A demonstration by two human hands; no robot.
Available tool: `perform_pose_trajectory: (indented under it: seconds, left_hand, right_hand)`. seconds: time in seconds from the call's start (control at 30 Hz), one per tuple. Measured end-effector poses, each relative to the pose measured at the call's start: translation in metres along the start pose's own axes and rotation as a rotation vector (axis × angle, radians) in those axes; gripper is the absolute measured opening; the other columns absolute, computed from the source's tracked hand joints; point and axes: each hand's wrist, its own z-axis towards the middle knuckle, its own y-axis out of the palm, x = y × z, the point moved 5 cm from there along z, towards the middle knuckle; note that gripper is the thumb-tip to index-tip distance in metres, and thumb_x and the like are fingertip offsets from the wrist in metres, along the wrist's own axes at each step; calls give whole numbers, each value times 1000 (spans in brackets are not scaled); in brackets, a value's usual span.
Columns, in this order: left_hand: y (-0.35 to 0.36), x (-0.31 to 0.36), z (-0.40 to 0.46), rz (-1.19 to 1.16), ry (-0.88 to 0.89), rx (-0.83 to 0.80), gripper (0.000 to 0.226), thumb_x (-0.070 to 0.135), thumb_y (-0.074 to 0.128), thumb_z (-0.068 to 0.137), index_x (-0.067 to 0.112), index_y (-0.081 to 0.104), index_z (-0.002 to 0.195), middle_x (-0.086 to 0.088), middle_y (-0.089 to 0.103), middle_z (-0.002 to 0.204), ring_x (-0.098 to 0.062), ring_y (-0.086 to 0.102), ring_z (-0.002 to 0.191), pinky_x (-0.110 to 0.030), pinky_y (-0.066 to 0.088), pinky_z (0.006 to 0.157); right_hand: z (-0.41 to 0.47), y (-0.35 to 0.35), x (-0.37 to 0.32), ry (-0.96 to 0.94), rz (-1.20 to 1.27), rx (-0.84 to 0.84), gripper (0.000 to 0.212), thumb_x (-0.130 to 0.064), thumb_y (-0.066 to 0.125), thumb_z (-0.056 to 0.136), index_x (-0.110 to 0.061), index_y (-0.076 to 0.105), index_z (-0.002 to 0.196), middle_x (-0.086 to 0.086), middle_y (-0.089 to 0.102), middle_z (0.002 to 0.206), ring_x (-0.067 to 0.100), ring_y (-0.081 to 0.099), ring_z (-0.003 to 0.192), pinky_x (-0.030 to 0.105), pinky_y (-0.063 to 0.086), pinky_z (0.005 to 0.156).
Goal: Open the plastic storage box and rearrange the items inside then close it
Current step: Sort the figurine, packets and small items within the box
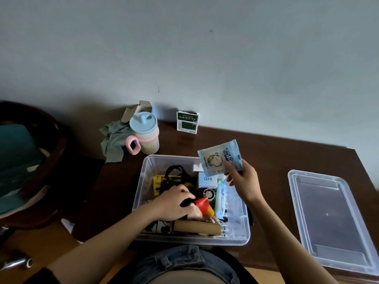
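**Open box, 2 hands at work**

The clear storage box [192, 201] sits open on the brown table [287, 156], its lid [328, 218] lying to the right. The right hand [244, 181] pinches a small blue packet [220, 157] above the box. The left hand [174, 202] reaches inside, fingers curled over a red-and-yellow toy [205, 207].

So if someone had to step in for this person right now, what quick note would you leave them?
Right hand: holds a small blue-and-white packet up above the box.
Left hand: down inside the storage box, fingers on a red-and-yellow item.
Lid: off, lying flat on the table to the right of the box.
Done: box opened.
Left: finish rearranging the items, put the packet back, fit the lid on.
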Motion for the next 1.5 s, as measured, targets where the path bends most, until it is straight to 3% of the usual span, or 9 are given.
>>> perform_pose_trajectory:
  seconds: [0.13, 0.23, 0.37, 0.47, 0.77, 1.0, 1.3, 1.4, 1.5]
  left_hand:
    - [-38, -7, 1, -671, -121, 505, 24, 7, 36, 99, 15, 59, 96, -3, 59, 99, -20, 57, 99, -28, 44, 87]
    - [-53, -6, 5, -1201, -151, 442, 37, 31, 30, 103, 13, 62, 96, -4, 66, 84, -20, 65, 75, -28, 52, 67]
    - [-47, 11, 8, -969, 0, 139, 26, 41, 54, 92, 21, 67, 101, -1, 73, 96, -18, 69, 90, -29, 53, 76]
    - [-41, 9, 9, -796, 8, 246, 8, 23, 63, 90, 29, 67, 96, 7, 73, 94, -7, 69, 85, -19, 53, 74]
    - [-37, -21, 1, -1013, -246, 501, 20, 12, 49, 97, 29, 57, 105, -4, 67, 112, -23, 65, 102, -48, 51, 94]
    - [-34, -18, -7, -1138, -268, 464, 26, 8, 43, 98, 28, 61, 97, -8, 69, 109, -29, 65, 103, -54, 50, 94]
    - [-33, -1, -2, -1187, -210, 431, 26, 6, 41, 99, 23, 60, 99, -13, 66, 112, -27, 64, 100, -48, 50, 94]
    - [-29, 14, 3, -1353, -165, 328, 26, 25, 39, 102, 19, 64, 99, -7, 72, 94, -17, 68, 83, -40, 56, 74]
    - [-25, 23, 7, -1529, -141, 233, 43, 44, 39, 98, 10, 63, 108, -10, 67, 100, -19, 63, 94, -38, 51, 85]
  right_hand:
    - [2, 3, -4, 49, 67, -191, 13, -22, 60, 92, -13, 63, 83, -1, 63, 65, 10, 57, 55, 23, 47, 49]
    - [1, 16, -8, 75, -2, -434, 13, -17, 58, 93, -10, 63, 84, -1, 64, 69, 6, 56, 53, 19, 46, 48]
    - [-5, 37, -7, 101, -201, -578, 17, -24, 60, 92, -7, 65, 94, 3, 67, 75, 12, 59, 59, 22, 49, 53]
    - [0, 33, 0, 184, -307, -527, 20, -26, 69, 85, -9, 62, 94, 3, 68, 78, 8, 62, 57, 19, 52, 51]
    - [-5, 44, 44, 317, -1083, -499, 17, -15, 47, 93, -7, 59, 103, 10, 68, 103, 24, 69, 92, 30, 57, 75]
    - [-1, 46, 39, 280, -1137, -384, 17, -13, 48, 92, -8, 61, 103, 6, 65, 105, 22, 64, 97, 25, 46, 67]
    - [-2, 42, -37, -1, -755, -240, 43, -21, 55, 77, -15, 28, 44, 0, 28, 43, 12, 25, 42, 28, 20, 43]
    - [-5, 63, -56, -100, -681, -270, 42, -21, 56, 78, -15, 30, 47, 2, 33, 48, 17, 28, 50, 31, 22, 48]
    - [-8, 82, -56, -139, -579, -348, 32, -17, 54, 82, -9, 45, 53, 12, 49, 54, 25, 40, 56, 34, 32, 52]
